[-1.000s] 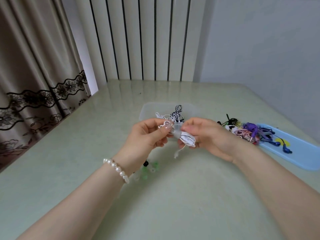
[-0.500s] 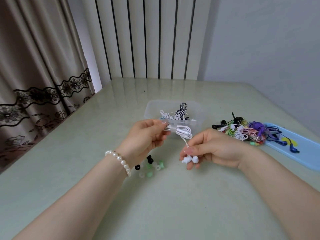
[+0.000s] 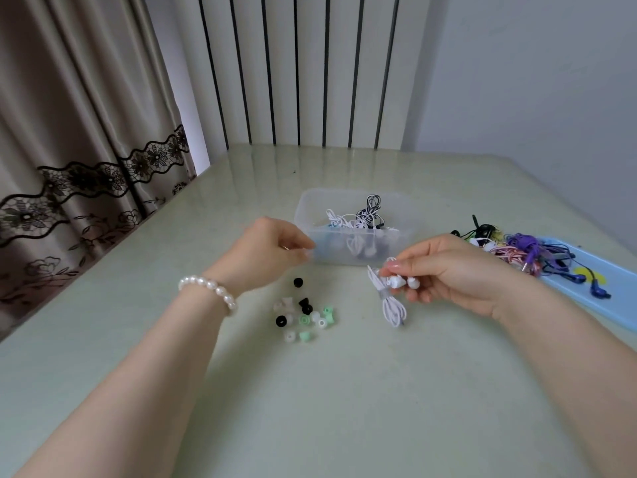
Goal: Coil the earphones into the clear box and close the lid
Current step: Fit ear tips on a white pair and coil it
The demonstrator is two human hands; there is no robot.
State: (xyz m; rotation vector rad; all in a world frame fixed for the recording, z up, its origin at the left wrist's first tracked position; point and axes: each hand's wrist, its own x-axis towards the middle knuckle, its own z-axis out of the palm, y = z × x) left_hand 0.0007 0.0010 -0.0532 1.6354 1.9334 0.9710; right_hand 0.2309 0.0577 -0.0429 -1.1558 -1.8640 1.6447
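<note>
A coiled pair of white earphones [image 3: 392,298] hangs from my right hand [image 3: 444,270], which pinches the two buds just in front of the clear box [image 3: 310,205]. The box stands open at the table's middle and holds several coiled earphones, white and black-and-white. My left hand [image 3: 265,251] hovers by the box's near left corner, fingers curled and a little blurred, with nothing visible in it. A light blue lid [image 3: 620,294] lies at the right.
A tangle of coloured earphones [image 3: 517,250] lies partly on the blue lid. Several loose ear tips [image 3: 303,312], black, green and clear, are scattered between my hands. A curtain hangs at the left, with a ribbed wall panel behind the table.
My left hand let go of the white earphones and drew left toward the box's corner. My right hand moved right and down with the coil now dangling from it.
</note>
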